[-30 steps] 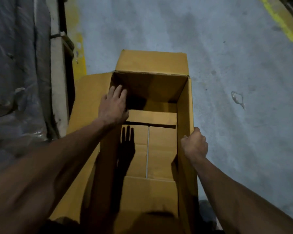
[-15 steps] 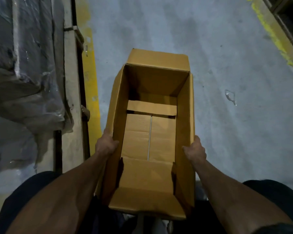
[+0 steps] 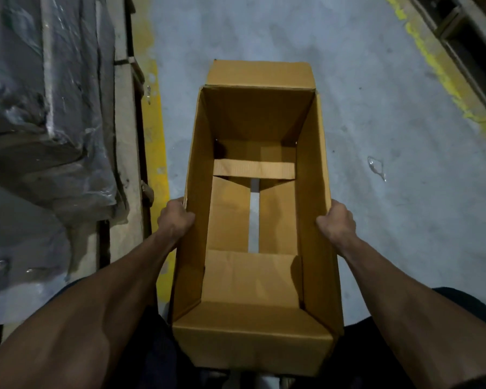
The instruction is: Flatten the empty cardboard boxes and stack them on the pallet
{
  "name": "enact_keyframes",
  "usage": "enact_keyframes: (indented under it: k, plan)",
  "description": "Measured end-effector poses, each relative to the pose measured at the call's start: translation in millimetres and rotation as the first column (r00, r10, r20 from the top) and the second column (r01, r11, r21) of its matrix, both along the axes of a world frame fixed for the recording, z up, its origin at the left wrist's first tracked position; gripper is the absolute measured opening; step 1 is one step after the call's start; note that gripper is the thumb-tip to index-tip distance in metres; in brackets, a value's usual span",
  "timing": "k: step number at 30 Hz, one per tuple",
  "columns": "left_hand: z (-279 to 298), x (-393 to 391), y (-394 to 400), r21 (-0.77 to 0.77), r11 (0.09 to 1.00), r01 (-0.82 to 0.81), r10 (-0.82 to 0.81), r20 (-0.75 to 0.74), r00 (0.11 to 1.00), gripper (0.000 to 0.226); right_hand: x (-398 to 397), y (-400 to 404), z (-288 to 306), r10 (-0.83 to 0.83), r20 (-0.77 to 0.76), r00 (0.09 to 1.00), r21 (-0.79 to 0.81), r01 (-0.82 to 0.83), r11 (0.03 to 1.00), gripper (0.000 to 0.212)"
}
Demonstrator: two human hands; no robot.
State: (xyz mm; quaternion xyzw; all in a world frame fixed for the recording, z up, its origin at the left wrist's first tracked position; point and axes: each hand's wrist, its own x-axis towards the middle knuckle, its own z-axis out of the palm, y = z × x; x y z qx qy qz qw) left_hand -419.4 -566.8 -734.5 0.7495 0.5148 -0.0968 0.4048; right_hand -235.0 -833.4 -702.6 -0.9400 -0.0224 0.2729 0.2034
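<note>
1 head-worn camera looks steeply down, close above the open box [image 3: 253, 192].

Both forearms extend forward and slightly inward from the lower corners of the view, bare to above the elbow. Left hand [image 3: 175, 220]: fingers curled over the top edge of the left wall of the cardboard box [image 3: 253, 279], knuckles up. Right hand [image 3: 337, 221]: grip closed on the top edge of the right wall, thumb side inward. Wrists level, roughly opposite each other.
</note>
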Motion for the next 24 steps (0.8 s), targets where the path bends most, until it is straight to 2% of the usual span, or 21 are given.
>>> enact_keyframes:
  k: [4,9,12,15,21,24]
  plan:
    - [33,0,0,0.024,1.0,-0.006,0.004,0.059,0.998,0.031,0,-5,28,0.02,0.059,0.998,0.032,-0.021,0.999,0.026]
    - [70,-3,-7,0.102,0.995,0.017,-0.03,0.137,0.99,0.018,-9,-18,64,-0.032,0.11,0.993,0.097,0.021,0.995,0.027]
    - [92,-5,-17,0.163,0.983,0.083,-0.106,0.136,0.985,0.023,-16,-29,79,-0.067,0.137,0.988,0.132,0.048,0.99,0.026]
    - [104,-9,-22,0.204,0.975,0.09,-0.122,0.149,0.981,0.016,-23,-40,92,-0.093,0.156,0.983,0.151,0.069,0.986,0.024]
    - [125,-12,-39,0.198,0.978,0.071,-0.119,0.243,0.963,0.034,-28,-55,112,-0.106,0.195,0.975,0.218,0.062,0.974,0.012]
    - [127,-8,-45,0.261,0.962,0.077,-0.138,0.224,0.965,0.033,-25,-59,115,-0.107,0.209,0.972,0.236,0.056,0.97,0.01]
